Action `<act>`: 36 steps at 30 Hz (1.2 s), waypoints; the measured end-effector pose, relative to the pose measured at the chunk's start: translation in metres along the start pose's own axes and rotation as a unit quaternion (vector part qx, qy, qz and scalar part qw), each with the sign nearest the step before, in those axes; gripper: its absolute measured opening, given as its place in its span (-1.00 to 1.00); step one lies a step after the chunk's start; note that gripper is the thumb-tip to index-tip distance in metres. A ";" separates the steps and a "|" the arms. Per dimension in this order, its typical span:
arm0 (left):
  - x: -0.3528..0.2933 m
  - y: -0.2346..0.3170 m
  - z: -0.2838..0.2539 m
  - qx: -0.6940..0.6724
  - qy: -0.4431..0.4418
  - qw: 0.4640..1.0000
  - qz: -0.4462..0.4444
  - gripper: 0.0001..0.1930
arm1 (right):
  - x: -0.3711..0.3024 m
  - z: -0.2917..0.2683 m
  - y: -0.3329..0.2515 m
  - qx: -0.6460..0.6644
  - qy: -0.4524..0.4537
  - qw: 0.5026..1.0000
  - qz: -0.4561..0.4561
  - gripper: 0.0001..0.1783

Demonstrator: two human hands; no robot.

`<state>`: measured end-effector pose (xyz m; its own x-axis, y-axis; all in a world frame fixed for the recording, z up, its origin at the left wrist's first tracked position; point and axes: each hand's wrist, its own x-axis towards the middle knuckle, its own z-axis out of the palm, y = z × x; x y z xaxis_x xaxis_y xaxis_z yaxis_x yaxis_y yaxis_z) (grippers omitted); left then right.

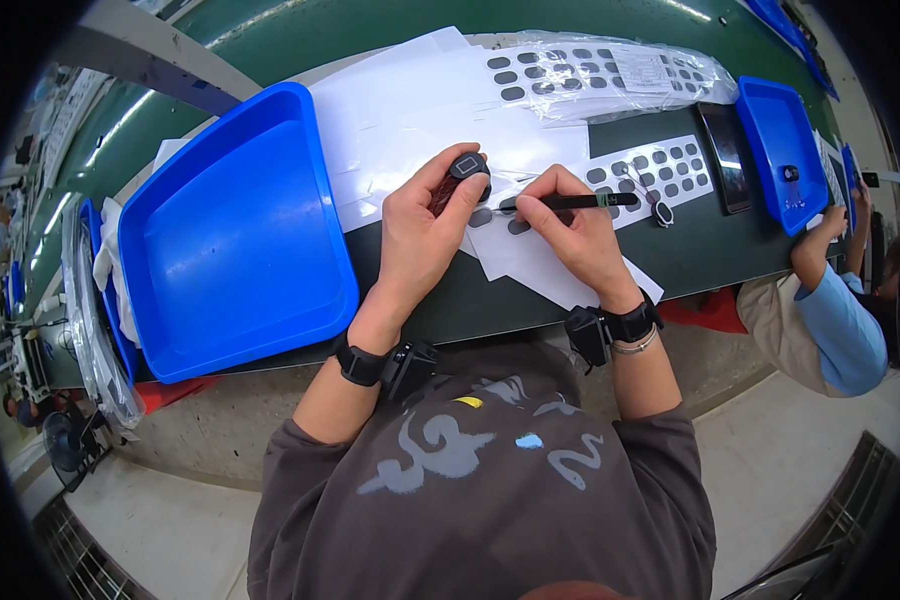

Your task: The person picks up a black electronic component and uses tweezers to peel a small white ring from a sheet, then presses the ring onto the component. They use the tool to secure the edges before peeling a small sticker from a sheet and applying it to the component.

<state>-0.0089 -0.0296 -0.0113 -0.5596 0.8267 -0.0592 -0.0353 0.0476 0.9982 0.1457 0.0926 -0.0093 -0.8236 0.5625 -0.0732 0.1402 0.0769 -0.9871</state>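
Device pinched in the left hand, tweezers in the right

The left hand [420, 220] has thumb and fingers closed on a black device [467, 165], which lies between the thumb and the index finger, right of the big tray [235, 245]. Dark red cord [441, 196] shows beside the device, within the same grasp. The right hand [580, 230], farther right of the big tray, has thumb and fingers clamped on black tweezers [590, 201]. Their tip points toward the big tray, over the patch sheet [518, 227] and near the device; whether the tip touches anything, I cannot tell.

Farther out, all right of the big tray, come a second sheet [682, 186] with grey patches, a small watch-like piece [662, 213], a phone [726, 165] and a small tray [796, 200]. White paper [370, 120] lies just beside the big tray's right rim.
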 end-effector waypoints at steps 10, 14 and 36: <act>0.002 -0.002 0.001 -0.013 0.019 1.000 -0.001 -0.67 | 0.000 -0.002 0.000 -0.043 -0.019 0.998 -0.033 -0.88; 0.000 -0.003 0.001 -0.005 0.008 1.000 0.010 -0.68 | -0.006 -0.004 -0.007 0.099 0.030 0.989 -0.103 -0.88; -0.002 0.009 -0.002 0.002 -0.112 0.994 -0.012 -0.63 | 0.004 -0.011 -0.001 0.347 0.030 0.937 0.033 -0.82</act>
<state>-0.0097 -0.0319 -0.0026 -0.3597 0.9295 -0.0819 -0.0430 0.0712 0.9965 0.1483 0.1045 -0.0074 -0.7902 0.5940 -0.1506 -0.2182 -0.5025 -0.8366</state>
